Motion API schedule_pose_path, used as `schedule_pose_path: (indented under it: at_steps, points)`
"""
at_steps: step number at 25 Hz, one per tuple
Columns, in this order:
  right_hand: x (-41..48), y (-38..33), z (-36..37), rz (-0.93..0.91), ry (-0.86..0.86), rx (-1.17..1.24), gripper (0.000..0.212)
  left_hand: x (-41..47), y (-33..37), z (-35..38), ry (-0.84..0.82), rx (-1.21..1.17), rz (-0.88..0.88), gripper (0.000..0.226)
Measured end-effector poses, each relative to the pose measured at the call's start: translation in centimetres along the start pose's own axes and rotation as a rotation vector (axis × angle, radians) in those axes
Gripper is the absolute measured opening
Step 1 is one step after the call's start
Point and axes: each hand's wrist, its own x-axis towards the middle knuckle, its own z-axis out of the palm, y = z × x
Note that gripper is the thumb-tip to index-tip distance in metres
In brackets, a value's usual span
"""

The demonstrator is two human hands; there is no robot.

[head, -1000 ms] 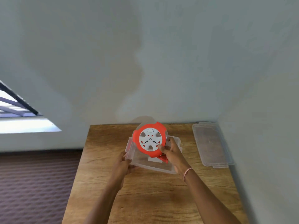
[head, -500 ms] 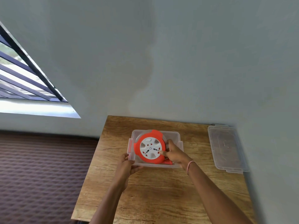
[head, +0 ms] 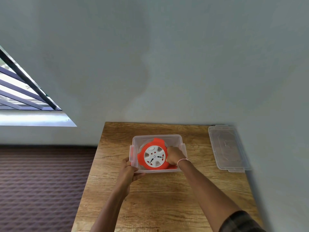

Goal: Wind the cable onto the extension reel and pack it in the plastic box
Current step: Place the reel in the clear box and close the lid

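Wood-grain tabletop against a pale grey wall carries everything. At its middle, the orange round extension reel with its white socket face lies flat, face up, inside the clear rectangular plastic box. My right hand reaches into the box, fingers curled round the reel's right edge. My left hand grips the box's near left corner. Further right, apart from the box, a clear plastic lid lies beside the wall. A barred window shows at the far left.

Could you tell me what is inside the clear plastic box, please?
The round orange-and-white extension reel lies flat inside the clear plastic box, the right hand gripping its edge. Anything beneath them is hidden.
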Motion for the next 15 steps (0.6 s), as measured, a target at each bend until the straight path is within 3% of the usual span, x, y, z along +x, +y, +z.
schedule_pose_path:
  at_steps: [4,6,8,12,15]
  points:
    - [-0.9,0.0,0.0,-0.022,0.081,-0.043,0.026,0.3,0.6,-0.6,0.052,0.257,0.017,0.049]
    - [-1.7,0.5,-0.5,-0.053,0.183,0.025,0.022,0.4,1.0,-1.0,0.138,0.430,0.091,0.056]
    - [-2.7,1.5,-1.4,-0.073,0.333,0.181,0.017,0.5,1.8,-1.1,0.259,0.514,0.245,0.053]
    - [-5.3,6.1,-3.9,-0.051,0.649,0.475,0.014,-0.1,4.6,1.4,0.434,0.517,0.671,0.021]
    - [-6.7,11.9,-3.9,0.161,0.784,0.761,0.017,-1.6,4.7,6.5,0.254,0.557,0.879,0.014]
